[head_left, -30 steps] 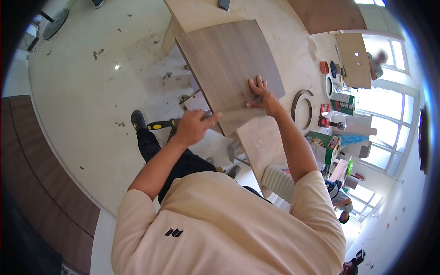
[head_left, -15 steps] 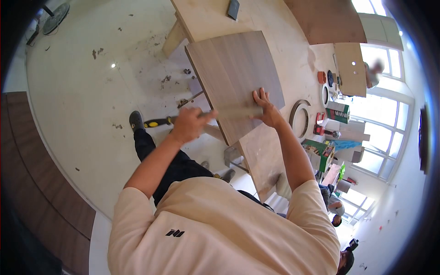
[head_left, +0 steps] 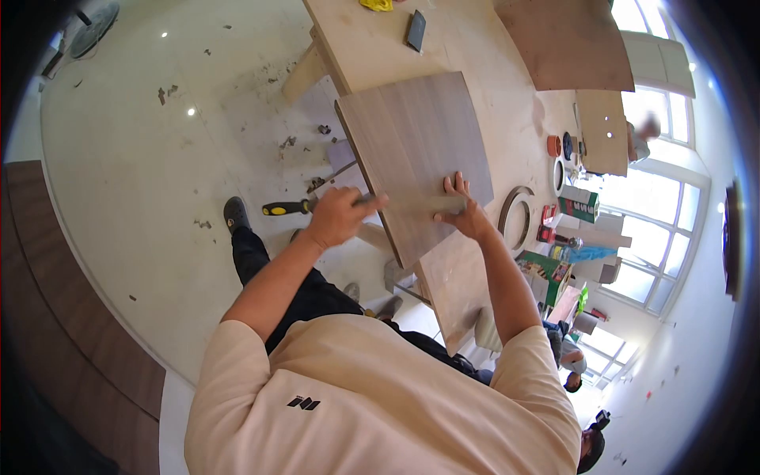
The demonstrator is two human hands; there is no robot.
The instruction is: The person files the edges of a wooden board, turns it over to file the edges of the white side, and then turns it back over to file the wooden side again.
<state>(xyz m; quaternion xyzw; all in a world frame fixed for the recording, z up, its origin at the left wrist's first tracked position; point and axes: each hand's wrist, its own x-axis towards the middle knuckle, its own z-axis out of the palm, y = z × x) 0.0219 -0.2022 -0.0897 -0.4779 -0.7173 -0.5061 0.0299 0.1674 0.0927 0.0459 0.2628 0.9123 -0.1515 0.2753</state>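
Because the file-like tool (head_left: 416,204) reaches, blurred, over the panel (head_left: 416,142) toward the right hand (head_left: 470,217), I think a slip could scrape those fingers. The right hand is spread on this panel, near the centre of the frame; whether it also touches the tool, I cannot tell. The left hand (head_left: 340,215) is closed around the tool; should that grip tilt, the dark edge (head_left: 363,170) may chip. The panel shows grey-brown wood grain; the handle (head_left: 279,208) is rounded, black and yellow.

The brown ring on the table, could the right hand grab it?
Probably yes: the right hand touches the wood-grained panel, the brown ring lies just past the panel's edge, and nothing seems to stand between.
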